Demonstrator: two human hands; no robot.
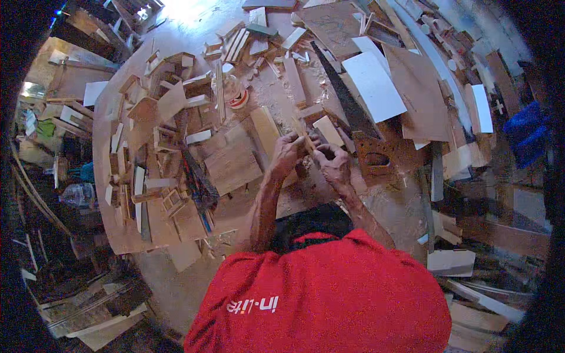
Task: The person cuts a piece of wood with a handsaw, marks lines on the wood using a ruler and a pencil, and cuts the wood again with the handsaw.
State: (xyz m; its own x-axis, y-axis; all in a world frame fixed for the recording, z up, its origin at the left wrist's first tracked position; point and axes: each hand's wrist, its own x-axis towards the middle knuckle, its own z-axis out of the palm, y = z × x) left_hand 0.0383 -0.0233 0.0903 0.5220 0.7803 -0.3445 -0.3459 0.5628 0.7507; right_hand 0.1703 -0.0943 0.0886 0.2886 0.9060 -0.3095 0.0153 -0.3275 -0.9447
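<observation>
2 bare hands work over the table (122, 238), near the middle of its near edge: the left hand (286, 152) and the right hand (335, 168) both pinch a thin wood strip (306, 137) between their fingers. Near the right hand lies a saw (347, 94), handle toward the near edge, dark blade toward the far edge. A white board (374, 85) lies beyond it, toward the right edge; small wood pieces (143, 112) crowd the left edge.

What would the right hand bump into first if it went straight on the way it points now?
The right hand would first meet the thin wooden strip at its fingertips, then probably the left hand just beyond, though depth is hard to judge.
</observation>
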